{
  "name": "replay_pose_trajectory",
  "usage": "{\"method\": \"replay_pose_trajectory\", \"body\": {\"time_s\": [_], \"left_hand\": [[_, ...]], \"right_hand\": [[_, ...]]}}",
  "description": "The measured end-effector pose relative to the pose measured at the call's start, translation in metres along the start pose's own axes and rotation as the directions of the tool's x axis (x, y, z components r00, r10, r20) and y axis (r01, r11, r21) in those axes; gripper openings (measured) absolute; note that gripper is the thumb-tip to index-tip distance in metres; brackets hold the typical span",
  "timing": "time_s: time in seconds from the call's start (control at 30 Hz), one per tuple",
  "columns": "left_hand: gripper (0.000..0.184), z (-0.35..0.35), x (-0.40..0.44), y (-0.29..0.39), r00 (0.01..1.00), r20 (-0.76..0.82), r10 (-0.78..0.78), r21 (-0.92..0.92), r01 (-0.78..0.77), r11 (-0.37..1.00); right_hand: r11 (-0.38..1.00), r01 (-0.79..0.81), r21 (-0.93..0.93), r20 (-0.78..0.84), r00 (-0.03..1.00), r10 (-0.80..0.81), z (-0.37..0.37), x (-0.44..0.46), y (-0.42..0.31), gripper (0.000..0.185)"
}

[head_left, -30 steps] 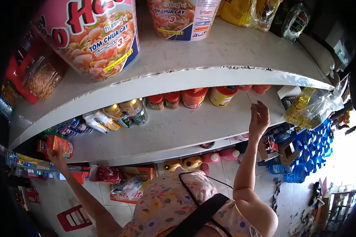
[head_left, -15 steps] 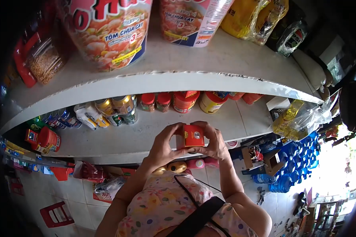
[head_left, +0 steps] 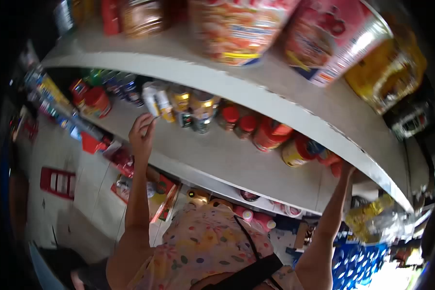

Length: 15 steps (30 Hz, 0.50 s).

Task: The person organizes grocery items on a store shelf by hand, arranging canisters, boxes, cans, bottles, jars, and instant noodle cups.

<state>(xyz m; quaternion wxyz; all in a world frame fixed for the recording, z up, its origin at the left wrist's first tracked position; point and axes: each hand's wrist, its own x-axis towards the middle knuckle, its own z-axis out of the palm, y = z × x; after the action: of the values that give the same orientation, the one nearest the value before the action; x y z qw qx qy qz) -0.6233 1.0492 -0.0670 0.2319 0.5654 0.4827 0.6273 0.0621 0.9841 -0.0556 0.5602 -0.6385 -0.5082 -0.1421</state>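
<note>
My left hand [head_left: 142, 133] is raised over the lower shelf [head_left: 198, 152], in front of the white and yellow cans [head_left: 158, 100]. Its fingers are loosely bent and apart, with nothing seen in them. My right hand [head_left: 344, 170] reaches in under the upper shelf, beside red containers [head_left: 327, 158] at the right end of the row. Its fingers are hidden by the shelf edge and blur, so what it holds cannot be made out. Left of it stand a yellow tub [head_left: 295, 152], a large red tub [head_left: 270, 135] and two small red-lidded jars [head_left: 229, 116].
Large noodle cups [head_left: 241, 31] stand on the upper shelf [head_left: 169, 46], whose front edge curves above my hands. A red tub [head_left: 97, 101] is at the lower shelf's left end. Yellow packs in plastic [head_left: 369, 212] are at the right. A red stool [head_left: 58, 182] stands on the floor.
My hands have parted from the small red box they held together. The left went left; the right went right and under the upper shelf. The box is no longer clearly visible, and the view has tilted.
</note>
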Motion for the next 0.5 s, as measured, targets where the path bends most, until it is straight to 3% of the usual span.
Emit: {"method": "replay_pose_trajectory", "body": {"time_s": [0.1, 0.17, 0.23, 0.27, 0.33, 0.4, 0.43, 0.47, 0.5], "left_hand": [[0.027, -0.047, 0.036, -0.033, 0.977, -0.213, -0.002, 0.128, 0.030, 0.991], [0.031, -0.073, 0.059, -0.049, 0.942, -0.314, 0.118, 0.301, -0.019, 0.953], [0.041, -0.107, 0.084, -0.080, 0.927, -0.303, 0.219, 0.577, -0.004, 0.817], [0.041, -0.124, 0.100, -0.102, 0.928, -0.300, 0.220, 0.581, -0.005, 0.814], [0.068, -0.154, 0.133, -0.142, 0.882, -0.339, 0.327, 0.602, -0.064, 0.796], [0.077, -0.173, 0.157, -0.151, 0.872, -0.324, 0.367, 0.673, -0.061, 0.738], [0.086, -0.181, 0.170, -0.156, 0.861, -0.313, 0.402, 0.739, -0.045, 0.672], [0.101, -0.184, 0.182, -0.162, 0.869, -0.432, 0.243, 0.711, 0.162, 0.685], [0.101, -0.187, 0.191, -0.168, 0.878, -0.413, 0.243, 0.712, 0.145, 0.688]], "right_hand": [[1.000, 0.026, 0.009, 0.080, 0.996, -0.026, 0.000, -0.008, -0.019, 0.056], [0.998, 0.033, -0.052, 0.091, 0.995, -0.028, -0.006, -0.007, -0.019, 0.060], [0.989, 0.014, -0.149, 0.069, 0.998, -0.003, -0.008, 0.008, -0.013, 0.064], [0.979, -0.005, -0.203, 0.046, 0.999, 0.015, -0.016, 0.002, -0.013, 0.066], [0.948, -0.053, -0.314, -0.017, 0.999, 0.050, -0.023, -0.006, -0.017, 0.070], [0.899, -0.114, -0.423, -0.090, 0.992, 0.084, -0.028, -0.015, -0.026, 0.074], [0.922, -0.181, -0.342, -0.163, 0.978, 0.131, -0.030, -0.020, -0.043, 0.075], [0.927, -0.197, -0.318, -0.194, 0.971, 0.140, -0.034, -0.031, -0.046, 0.072], [0.932, -0.212, -0.295, -0.226, 0.963, 0.148, -0.039, -0.041, -0.049, 0.069]]}}
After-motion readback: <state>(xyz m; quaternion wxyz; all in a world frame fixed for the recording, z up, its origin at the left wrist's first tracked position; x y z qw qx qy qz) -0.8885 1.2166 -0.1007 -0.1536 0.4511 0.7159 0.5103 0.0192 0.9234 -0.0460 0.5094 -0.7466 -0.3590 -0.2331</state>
